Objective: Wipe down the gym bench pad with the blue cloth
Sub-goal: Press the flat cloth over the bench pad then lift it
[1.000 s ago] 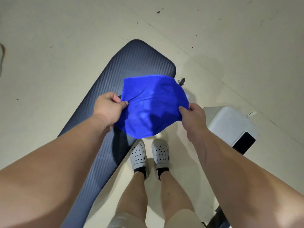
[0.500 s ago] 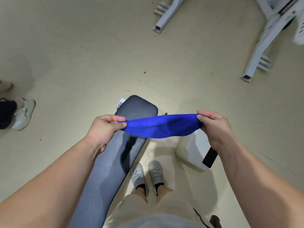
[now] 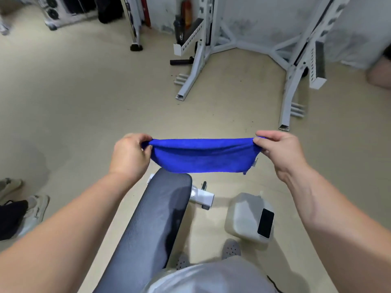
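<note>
Beige floor [image 3: 105,106], white rack [image 3: 196,60] beyond the grip. Left hand [image 3: 129,155] and right hand [image 3: 279,151] pinch blue cloth [image 3: 203,157] taut — bench pad [image 3: 156,218] below, its near end cut off.

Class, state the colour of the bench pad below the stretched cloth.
Dark grey with a fine ribbed texture, the bench pad; the head view shows it.

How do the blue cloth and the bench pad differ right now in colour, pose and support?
The blue cloth is bright blue; the bench pad is dark grey with a fine ribbed texture. The cloth hangs stretched in the air between the left hand and right hand, while the pad lies flat, untouched. The cloth sags softly; the pad holds a firm rounded shape.
</note>
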